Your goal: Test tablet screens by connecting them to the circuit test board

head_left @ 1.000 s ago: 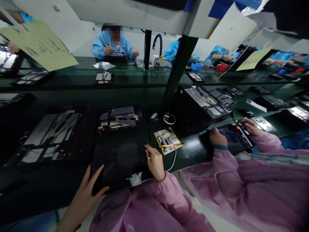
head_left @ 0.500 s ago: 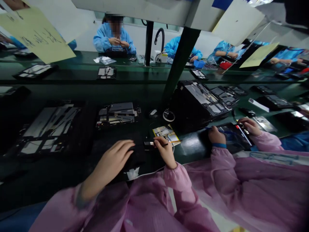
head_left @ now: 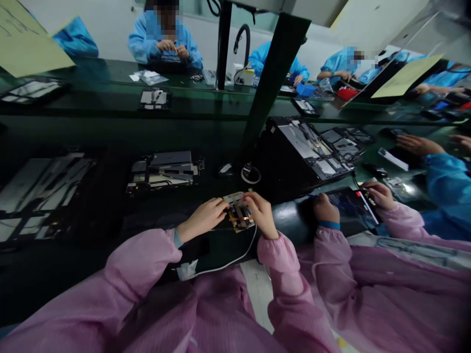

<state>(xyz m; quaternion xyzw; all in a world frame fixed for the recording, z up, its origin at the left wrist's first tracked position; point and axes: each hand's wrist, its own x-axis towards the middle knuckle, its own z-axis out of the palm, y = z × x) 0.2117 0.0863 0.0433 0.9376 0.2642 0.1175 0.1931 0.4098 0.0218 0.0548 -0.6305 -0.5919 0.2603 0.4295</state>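
Note:
Both hands are at a flat yellow-edged piece [head_left: 235, 225] with dark and pale patches and an orange strip across it. My left hand [head_left: 206, 215] comes in from the left, its fingers together and closed on the left edge of the piece. My right hand [head_left: 262, 214] is bent over the upper right part, thumb and fingers closed at that edge. Whether the right fingers also hold a small part is hidden. A white cable [head_left: 243, 255] runs from near the right hand down along the bench edge.
Opened devices [head_left: 165, 169] lie behind my left hand, with another [head_left: 44, 191] further left. A stack of opened devices [head_left: 305, 147] rises at the right beside a green post [head_left: 274, 73]. A co-worker's hand [head_left: 327, 211] works close on my right.
My left hand has moved right, from over the dark bench area to the yellow-edged piece. My right hand has brought the small dark strip over to that piece. The camera view has shifted.

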